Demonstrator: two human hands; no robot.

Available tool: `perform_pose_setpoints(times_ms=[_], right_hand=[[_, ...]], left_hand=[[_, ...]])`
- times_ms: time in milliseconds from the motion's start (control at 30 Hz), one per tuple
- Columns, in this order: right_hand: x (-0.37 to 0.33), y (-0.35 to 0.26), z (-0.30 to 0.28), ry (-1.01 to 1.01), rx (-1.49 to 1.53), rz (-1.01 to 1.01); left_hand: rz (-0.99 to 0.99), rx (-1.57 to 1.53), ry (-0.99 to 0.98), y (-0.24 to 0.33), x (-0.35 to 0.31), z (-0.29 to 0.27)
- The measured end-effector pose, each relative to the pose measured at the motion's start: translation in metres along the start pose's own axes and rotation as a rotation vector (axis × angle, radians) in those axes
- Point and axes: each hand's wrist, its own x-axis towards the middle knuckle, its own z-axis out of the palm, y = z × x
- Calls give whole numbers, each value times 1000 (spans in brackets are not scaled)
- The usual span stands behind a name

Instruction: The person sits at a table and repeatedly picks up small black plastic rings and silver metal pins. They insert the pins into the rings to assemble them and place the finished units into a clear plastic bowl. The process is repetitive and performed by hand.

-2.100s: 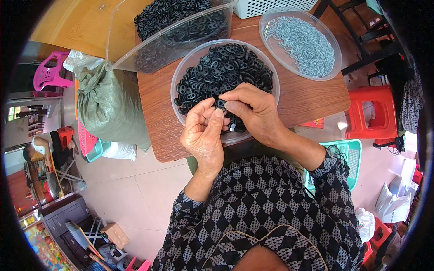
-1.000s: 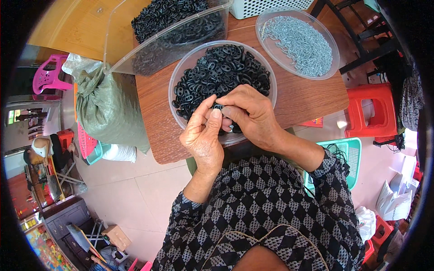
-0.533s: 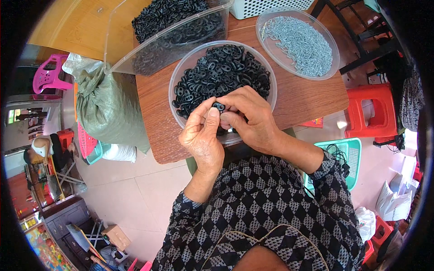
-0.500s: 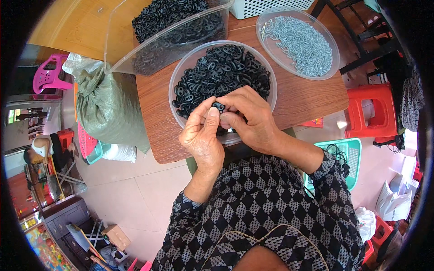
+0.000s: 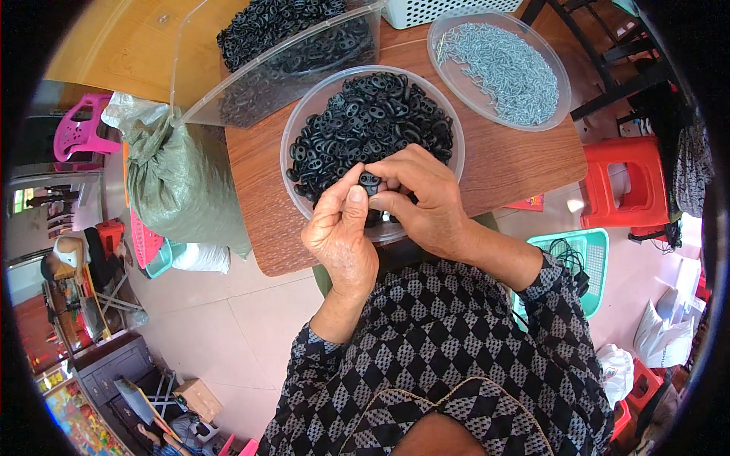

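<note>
Between my two hands is a small black oval plastic piece with two holes (image 5: 369, 180). The thumb and forefinger of my left hand (image 5: 342, 228) pinch its left side. My right hand (image 5: 427, 204) grips the right side with thumb and curled fingers; whether those fingers also hold a small part cannot be made out. Both hands are over the near rim of a round clear tub (image 5: 458, 163), heaped with similar black two-hole pieces (image 5: 365, 114). At the far right of the table, a round clear tray (image 5: 564, 106) carries many small silvery metal pieces like screws (image 5: 506, 76).
A clear rectangular bin (image 5: 198, 95) with more black pieces stands at the back left, beside a white perforated basket (image 5: 441, 11). The wooden table (image 5: 517, 167) has a tied green sack (image 5: 179, 178) to its left. Rightward are a red stool (image 5: 620, 182) and a turquoise basket (image 5: 597, 277).
The black piece has turned in my fingers, so its two-hole face shows more fully. Both hands stay nearly in place over the tub.
</note>
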Motion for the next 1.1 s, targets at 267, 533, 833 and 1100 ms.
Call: perform_pose_setpoints(times_ms=[267, 533, 833, 1100], right_hand=[[-1, 2, -2, -4, 9, -22], [-2, 0, -4, -24, 44, 53], [-4, -1, -4, -40, 35, 31], [-5, -1, -5, -31, 31, 13]], left_hand=[[40, 42, -30, -2, -2, -2], [28, 50, -97, 0, 7, -5], [84, 135, -191, 3, 8, -10], [-33, 156, -309, 9, 14, -16]])
